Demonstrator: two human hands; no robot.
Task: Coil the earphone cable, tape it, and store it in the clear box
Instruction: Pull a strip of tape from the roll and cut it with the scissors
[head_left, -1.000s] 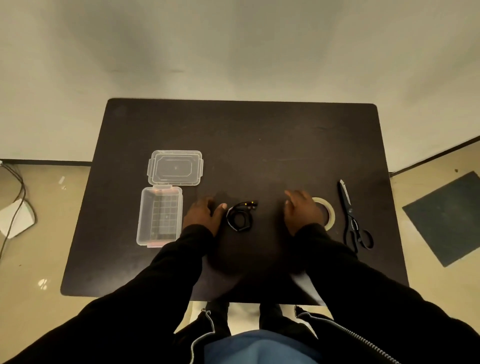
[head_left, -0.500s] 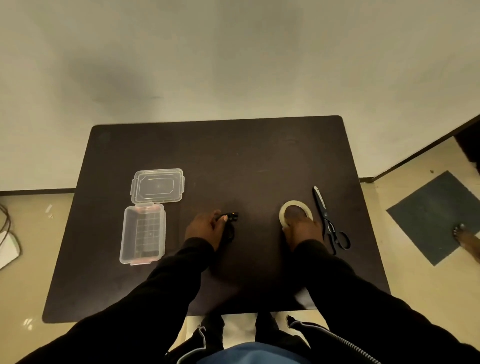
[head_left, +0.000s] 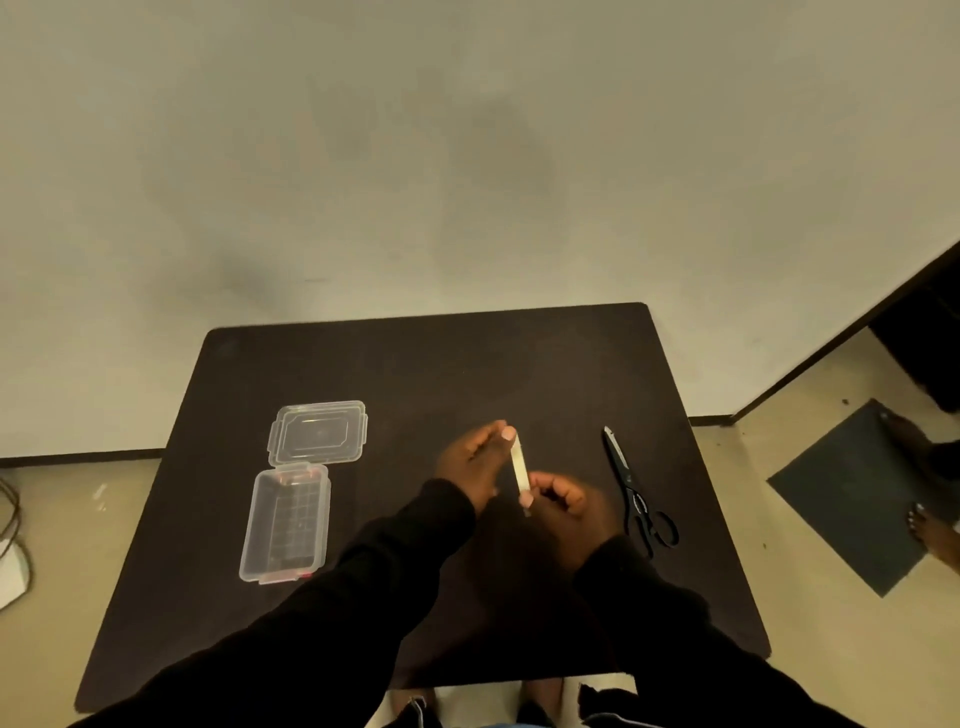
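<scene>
Over the middle of the dark table (head_left: 415, 364), both my hands hold up a pale tape roll (head_left: 519, 465), which shows edge-on as a narrow strip. My left hand (head_left: 470, 462) pinches its upper end and my right hand (head_left: 563, 499) grips its lower end. The clear box (head_left: 283, 522) lies open and empty at the left, with its lid (head_left: 318, 432) flat just behind it. I cannot see the coiled earphone cable; my hands and sleeves cover the spot where it lay.
Black scissors (head_left: 631, 488) lie right of my hands, blades pointing away. A dark mat (head_left: 852, 493) and another person's foot (head_left: 930, 530) are on the floor to the right. Cables and a white object sit on the floor at the far left.
My right hand lifted the tape roll off the table. My left hand left the earphone coil and came over to grip the roll too. The camera tilted up.
</scene>
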